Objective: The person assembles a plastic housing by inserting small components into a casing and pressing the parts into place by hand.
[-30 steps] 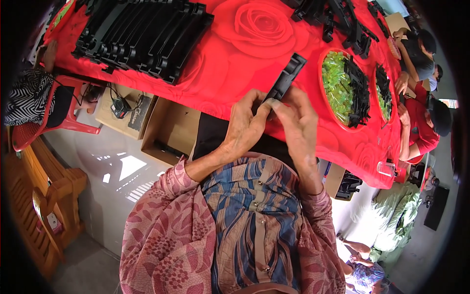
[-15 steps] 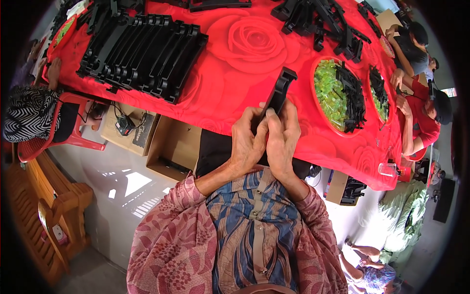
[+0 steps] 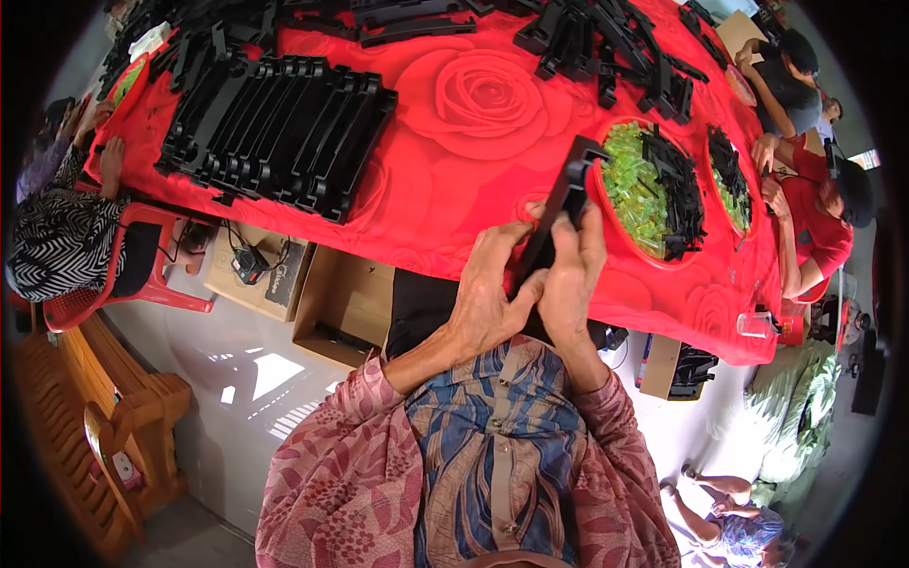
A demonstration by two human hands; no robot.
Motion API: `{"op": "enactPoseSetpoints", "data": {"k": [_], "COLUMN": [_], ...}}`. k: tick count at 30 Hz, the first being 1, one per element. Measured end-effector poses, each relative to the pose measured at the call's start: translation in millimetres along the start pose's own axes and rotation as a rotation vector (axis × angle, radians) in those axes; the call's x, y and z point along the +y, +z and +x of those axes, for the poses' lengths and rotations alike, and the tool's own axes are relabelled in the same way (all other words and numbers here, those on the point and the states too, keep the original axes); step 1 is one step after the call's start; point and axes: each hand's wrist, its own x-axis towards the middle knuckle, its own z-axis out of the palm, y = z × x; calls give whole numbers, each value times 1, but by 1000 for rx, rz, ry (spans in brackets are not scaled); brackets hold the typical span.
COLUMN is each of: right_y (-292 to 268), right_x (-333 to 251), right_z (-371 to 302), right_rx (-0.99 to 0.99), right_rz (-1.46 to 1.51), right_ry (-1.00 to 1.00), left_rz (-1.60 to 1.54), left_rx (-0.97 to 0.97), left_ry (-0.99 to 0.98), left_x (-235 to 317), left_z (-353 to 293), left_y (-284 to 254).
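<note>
Between my two hands is a long black plastic part (image 3: 571,177), tilted, its hooked far end reaching up over the table edge. My left hand (image 3: 494,281) grips its lower left side, fingers bent against it. My right hand (image 3: 574,270) is closed round the other side, thumb pressed on the face. Right of it stands a red-rimmed basin (image 3: 620,222) with yellow-green clear pieces and small black parts. A neat row of similar black parts (image 3: 275,133) lies on the table to the left.
A red rose-patterned tablecloth (image 3: 426,232) covers the table. More black parts (image 3: 615,47) are heaped at the far side, near a second basin (image 3: 755,227). Open cardboard boxes (image 3: 346,293) sit below the edge. People (image 3: 805,218) work at right and left; a wooden bench (image 3: 123,426) stands lower left.
The black part has shifted slightly right in my hands. My left hand has spread along its side, and my right hand has moved to the right, higher along the part.
</note>
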Motion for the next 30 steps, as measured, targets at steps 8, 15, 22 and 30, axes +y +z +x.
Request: {"op": "enactPoseSetpoints", "data": {"k": [8,15,22,30], "right_y": [6,9,6,-9], "right_x": [3,13,1,-11], "right_z": [-33,-47,-44,-40], "right_rx": [-348,-499,-587,-594], "right_rz": [122,246,298,157], "right_ry": [157,337,476,545], "left_rz": [-724,-760,-644,-631], "left_rx": [100,116,154,99], "left_ry": [-284,-524,-502,-526], "left_x": [-15,21,35,40], "left_z": [44,49,33,35], "left_y": [-29,-39,-37,-27]}}
